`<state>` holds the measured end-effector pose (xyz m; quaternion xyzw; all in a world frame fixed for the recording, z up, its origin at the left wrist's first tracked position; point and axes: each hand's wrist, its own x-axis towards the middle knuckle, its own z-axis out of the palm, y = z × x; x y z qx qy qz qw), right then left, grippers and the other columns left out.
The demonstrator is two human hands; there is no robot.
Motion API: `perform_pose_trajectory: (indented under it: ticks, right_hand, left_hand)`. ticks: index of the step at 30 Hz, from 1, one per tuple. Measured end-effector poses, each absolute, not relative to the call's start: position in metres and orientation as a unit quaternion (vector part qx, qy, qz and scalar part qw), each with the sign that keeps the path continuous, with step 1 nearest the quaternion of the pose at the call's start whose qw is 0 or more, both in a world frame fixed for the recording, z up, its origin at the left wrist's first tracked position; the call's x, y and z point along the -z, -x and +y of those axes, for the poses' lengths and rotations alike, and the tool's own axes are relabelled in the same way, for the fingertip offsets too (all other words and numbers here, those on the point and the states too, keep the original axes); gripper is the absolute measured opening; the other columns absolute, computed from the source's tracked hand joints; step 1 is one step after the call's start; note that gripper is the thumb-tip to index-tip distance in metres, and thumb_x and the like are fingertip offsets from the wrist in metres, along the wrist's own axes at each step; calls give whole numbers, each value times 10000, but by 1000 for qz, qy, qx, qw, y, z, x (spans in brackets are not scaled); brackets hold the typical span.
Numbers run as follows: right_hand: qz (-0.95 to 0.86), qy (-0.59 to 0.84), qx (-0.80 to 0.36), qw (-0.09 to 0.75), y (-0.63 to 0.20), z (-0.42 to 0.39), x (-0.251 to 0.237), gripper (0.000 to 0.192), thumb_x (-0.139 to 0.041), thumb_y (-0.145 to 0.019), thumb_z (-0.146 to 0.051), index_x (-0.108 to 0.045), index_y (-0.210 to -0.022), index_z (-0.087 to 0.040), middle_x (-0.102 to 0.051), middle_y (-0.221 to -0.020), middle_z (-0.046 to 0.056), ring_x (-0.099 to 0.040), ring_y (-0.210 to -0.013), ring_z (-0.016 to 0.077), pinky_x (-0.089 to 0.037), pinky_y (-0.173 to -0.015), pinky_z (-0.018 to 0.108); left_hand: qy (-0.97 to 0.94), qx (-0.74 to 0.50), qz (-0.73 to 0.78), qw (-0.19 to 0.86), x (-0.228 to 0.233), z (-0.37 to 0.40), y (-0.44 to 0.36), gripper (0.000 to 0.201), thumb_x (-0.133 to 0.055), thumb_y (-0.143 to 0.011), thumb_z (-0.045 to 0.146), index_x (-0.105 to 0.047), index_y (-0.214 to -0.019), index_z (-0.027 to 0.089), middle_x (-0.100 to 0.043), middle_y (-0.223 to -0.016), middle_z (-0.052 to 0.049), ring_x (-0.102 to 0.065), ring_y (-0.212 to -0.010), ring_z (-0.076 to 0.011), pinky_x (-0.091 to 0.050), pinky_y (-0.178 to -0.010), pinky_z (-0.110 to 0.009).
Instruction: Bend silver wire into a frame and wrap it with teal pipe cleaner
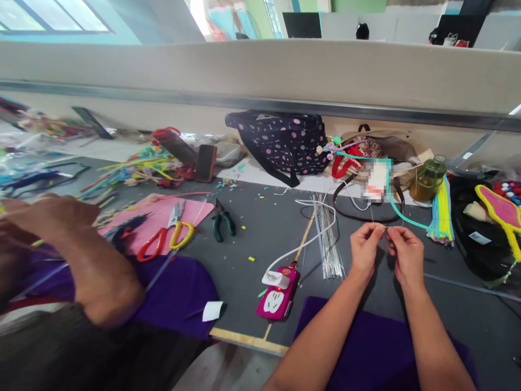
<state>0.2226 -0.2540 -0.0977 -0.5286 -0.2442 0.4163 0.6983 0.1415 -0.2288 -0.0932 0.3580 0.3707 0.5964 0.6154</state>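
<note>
My left hand point(365, 244) and my right hand point(404, 251) are raised close together over the dark grey table point(260, 233), fingertips nearly touching. Both pinch a thin wire point(386, 228) that runs between them, with short ends sticking up. A teal pipe cleaner point(407, 217) curves just behind my hands. A bundle of thin silver wires point(328, 239) lies on the table to the left of my left hand. A purple cloth point(366, 347) lies under my forearms.
A co-worker's arm point(81, 255) reaches over purple cloth at the left. Red-and-yellow scissors point(165, 236) lie on a pink sheet, green pliers point(222, 221) beside them. A pink phone point(279, 293) on a white cable, a dotted bag point(285, 141), a green bottle point(429, 176).
</note>
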Motion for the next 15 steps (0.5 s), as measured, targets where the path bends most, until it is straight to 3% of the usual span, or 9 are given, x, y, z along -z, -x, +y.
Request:
perform_pose_trajectory:
  ticks: [11, 15]
  right_hand:
    - [-226, 500, -384, 743, -223, -252, 96, 243, -832, -627, -342, -702, -726, -163, -618, -644, -18, -458, -490, 63, -349, -425, 195]
    - [-241, 510, -360, 743, -225, -252, 98, 244, -824, -637, -349, -708, -741, -161, -630, -670, -9, -474, -504, 72, -373, -442, 207]
  left_hand:
    - [-387, -586, 366, 611, 96, -232, -144, 198, -769, -722, 337, -720, -698, 147, -663, -705, -27, -579, -687, -127, -474, -725, -259]
    - [-385, -589, 362, 612, 96, -229, -140, 207, -801, -691, 328, -748, -810, 167, -705, -826, -47, -625, -774, -145, -485, -773, -271]
